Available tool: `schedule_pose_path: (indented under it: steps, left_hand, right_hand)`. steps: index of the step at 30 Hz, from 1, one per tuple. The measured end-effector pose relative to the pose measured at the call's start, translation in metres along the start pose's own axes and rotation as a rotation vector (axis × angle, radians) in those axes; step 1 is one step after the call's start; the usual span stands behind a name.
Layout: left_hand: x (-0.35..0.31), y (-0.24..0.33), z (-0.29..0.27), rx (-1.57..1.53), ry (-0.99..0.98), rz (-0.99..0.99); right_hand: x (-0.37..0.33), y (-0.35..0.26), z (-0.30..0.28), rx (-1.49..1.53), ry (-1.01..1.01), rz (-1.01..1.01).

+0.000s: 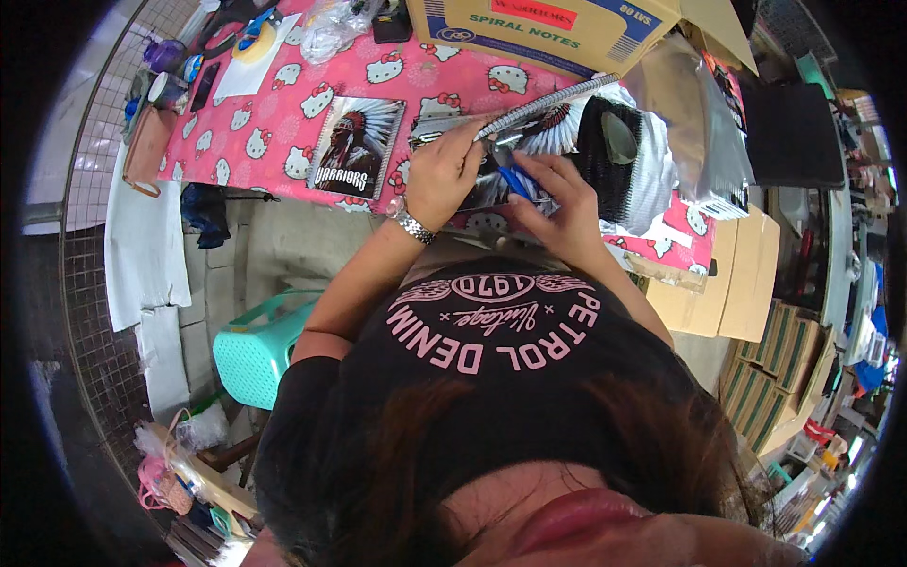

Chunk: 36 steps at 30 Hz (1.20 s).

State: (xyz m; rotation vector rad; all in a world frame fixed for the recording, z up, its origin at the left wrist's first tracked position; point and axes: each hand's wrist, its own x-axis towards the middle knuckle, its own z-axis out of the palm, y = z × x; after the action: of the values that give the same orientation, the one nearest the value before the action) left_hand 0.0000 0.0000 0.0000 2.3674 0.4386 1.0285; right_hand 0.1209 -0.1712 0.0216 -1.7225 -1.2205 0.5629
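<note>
Pink cloth (274, 118), notebook (556, 132) in hand.
I judge it light, bendy, best held by its coil (548, 106), where left hand (442, 175) pinches; right hand (569, 203) grips blue tool (517, 182).

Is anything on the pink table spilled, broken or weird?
I can't see anything spilled or broken. The odd bit is the clear plastic near the far edge of the pink table, left of the big carton: it's crumpled in a messy heap, while the notebook left of the left hand lies flat and neat.
</note>
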Motion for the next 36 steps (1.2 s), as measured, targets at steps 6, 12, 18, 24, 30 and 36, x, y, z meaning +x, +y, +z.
schedule_pose_path:
  steps: [6, 12, 18, 24, 30, 36]
  left_hand:
    - [0.009, -0.014, 0.0, 0.112, 0.102, 0.251]
    - [0.069, 0.017, -0.122, 0.018, 0.008, -0.261]
    - [0.118, -0.029, -0.138, 0.769, -0.486, -0.019]
    - [0.061, -0.212, -0.047, 0.444, -0.718, -0.093]
    - [-0.004, -0.245, -0.033, 0.592, -0.474, -0.335]
    - [-0.064, -0.241, -0.062, 0.763, -0.476, -0.495]
  right_hand:
    - [0.0, -0.011, 0.001, 1.12, -0.126, 0.417]
    - [-0.08, 0.107, -0.089, 0.204, 0.668, 0.194]
    - [-0.149, 0.198, -0.133, -0.565, 0.549, 0.844]
    - [-0.043, 0.128, -0.084, -0.681, 0.898, 0.117]
    - [0.035, 0.144, -0.032, -0.496, 0.151, 0.116]
    - [0.051, 0.144, -0.009, -0.85, 0.05, 0.163]
